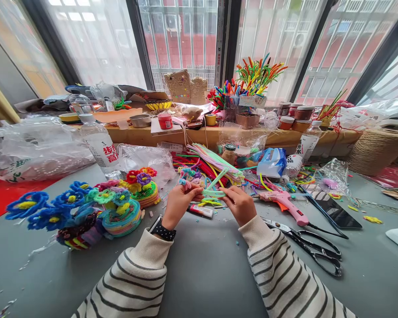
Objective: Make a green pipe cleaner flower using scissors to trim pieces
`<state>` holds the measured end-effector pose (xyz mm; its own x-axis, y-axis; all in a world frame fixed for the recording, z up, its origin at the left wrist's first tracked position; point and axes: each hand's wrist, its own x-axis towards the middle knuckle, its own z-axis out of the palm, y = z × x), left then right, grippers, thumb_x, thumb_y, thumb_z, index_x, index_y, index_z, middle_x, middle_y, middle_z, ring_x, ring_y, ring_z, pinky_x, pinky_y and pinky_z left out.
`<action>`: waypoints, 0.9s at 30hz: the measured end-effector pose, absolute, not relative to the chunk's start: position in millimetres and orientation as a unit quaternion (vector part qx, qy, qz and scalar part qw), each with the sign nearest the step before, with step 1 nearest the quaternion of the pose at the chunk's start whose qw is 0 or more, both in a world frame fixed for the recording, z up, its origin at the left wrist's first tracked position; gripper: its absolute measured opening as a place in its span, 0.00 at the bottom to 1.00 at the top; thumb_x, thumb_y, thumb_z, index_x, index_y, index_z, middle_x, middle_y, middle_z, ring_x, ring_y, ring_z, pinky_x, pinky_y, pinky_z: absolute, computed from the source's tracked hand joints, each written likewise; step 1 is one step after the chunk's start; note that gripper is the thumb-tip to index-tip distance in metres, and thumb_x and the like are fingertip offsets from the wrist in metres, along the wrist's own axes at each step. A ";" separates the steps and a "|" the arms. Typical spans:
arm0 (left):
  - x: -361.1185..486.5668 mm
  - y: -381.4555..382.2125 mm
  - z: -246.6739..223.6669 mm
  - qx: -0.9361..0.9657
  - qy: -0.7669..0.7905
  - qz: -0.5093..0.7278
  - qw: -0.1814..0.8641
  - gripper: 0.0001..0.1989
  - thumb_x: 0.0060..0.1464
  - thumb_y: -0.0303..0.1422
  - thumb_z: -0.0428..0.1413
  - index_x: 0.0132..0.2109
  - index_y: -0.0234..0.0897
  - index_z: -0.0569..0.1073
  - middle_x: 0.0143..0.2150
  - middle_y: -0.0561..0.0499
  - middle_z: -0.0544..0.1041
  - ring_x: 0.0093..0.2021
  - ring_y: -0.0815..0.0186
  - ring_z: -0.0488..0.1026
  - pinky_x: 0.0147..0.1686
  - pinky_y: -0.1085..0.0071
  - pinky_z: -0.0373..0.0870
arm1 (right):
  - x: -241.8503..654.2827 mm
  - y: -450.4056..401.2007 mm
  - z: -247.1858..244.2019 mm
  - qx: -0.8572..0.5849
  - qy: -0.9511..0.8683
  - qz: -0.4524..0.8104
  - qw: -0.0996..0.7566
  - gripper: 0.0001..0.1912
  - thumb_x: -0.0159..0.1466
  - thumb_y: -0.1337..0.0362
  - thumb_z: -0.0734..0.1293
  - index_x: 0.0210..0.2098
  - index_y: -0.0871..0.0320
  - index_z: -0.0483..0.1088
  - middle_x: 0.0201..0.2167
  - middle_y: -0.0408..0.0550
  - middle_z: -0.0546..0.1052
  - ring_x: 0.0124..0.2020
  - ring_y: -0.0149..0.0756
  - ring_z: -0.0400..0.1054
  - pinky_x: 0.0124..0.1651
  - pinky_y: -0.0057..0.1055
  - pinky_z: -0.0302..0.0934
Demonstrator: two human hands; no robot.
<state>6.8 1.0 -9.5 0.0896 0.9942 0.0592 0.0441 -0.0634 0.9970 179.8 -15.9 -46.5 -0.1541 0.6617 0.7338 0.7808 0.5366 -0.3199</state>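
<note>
Between my two hands is a pale green pipe cleaner [214,193], bent into a loop with one end sticking up. My left hand [181,204] pinches its left side, thumb against fingers. On the other side, my right hand [239,204] grips it with closed fingertips. Just behind lies a bundle of pastel pipe cleaners [215,163]. A glue tube [200,210] rests on the table below the loop. Left of my hands stand pipe cleaner flowers [68,198] in a dark, colourful pot, beside a turquoise coiled pot [122,218] with more flowers.
To the right lie a pink glue gun [281,201], black-handled scissors [313,249] and a phone [334,207]. Water bottles [99,143] and plastic bags [40,148] stand or lie around. A shelf [132,138] at the back holds paint jars and pipe cleaners. Twine [374,150] stands far right.
</note>
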 end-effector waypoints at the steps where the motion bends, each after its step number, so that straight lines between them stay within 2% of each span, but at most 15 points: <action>1: 6.7 1.1 -9.8 0.551 0.474 0.481 0.491 0.11 0.35 0.36 0.59 0.25 0.32 0.70 0.18 0.54 0.73 0.23 0.66 0.73 0.29 0.69 0.72 | 179.9 -15.3 -47.3 -0.481 -0.756 -0.065 0.438 0.15 0.59 0.62 0.57 0.38 0.62 0.70 0.26 0.50 0.72 0.27 0.33 0.66 0.31 0.26 0.60; 8: 7.8 -0.6 -9.1 0.582 0.479 0.477 0.452 0.12 0.34 0.39 0.59 0.23 0.33 0.70 0.18 0.54 0.72 0.22 0.66 0.72 0.28 0.70 0.71 | 181.3 -14.0 -50.6 -0.495 -0.773 -0.073 0.391 0.12 0.58 0.63 0.58 0.36 0.60 0.71 0.25 0.49 0.71 0.26 0.32 0.66 0.28 0.24 0.59; 13: 8.8 -3.1 -7.6 0.603 0.489 0.476 0.412 0.09 0.36 0.37 0.58 0.23 0.35 0.71 0.19 0.54 0.72 0.23 0.65 0.72 0.26 0.71 0.71 | 180.0 -12.9 -51.9 -0.516 -0.769 -0.073 0.370 0.14 0.56 0.62 0.62 0.40 0.62 0.69 0.26 0.49 0.72 0.27 0.34 0.66 0.30 0.26 0.59; 18: 9.8 -4.5 -6.8 0.608 0.494 0.477 0.399 0.05 0.37 0.34 0.57 0.22 0.37 0.71 0.18 0.54 0.72 0.23 0.65 0.72 0.26 0.72 0.70 | 180.1 -12.6 -53.7 -0.498 -0.786 -0.087 0.355 0.11 0.59 0.63 0.58 0.34 0.58 0.71 0.24 0.48 0.71 0.26 0.32 0.66 0.28 0.24 0.57; 27: 8.5 -2.0 -9.9 0.599 0.491 0.478 0.414 0.06 0.37 0.34 0.57 0.23 0.36 0.71 0.17 0.54 0.72 0.22 0.65 0.72 0.27 0.71 0.71 | 180.0 -13.4 -53.7 -0.502 -0.788 -0.139 0.328 0.15 0.61 0.63 0.55 0.28 0.59 0.71 0.21 0.47 0.71 0.22 0.29 0.64 0.24 0.23 0.52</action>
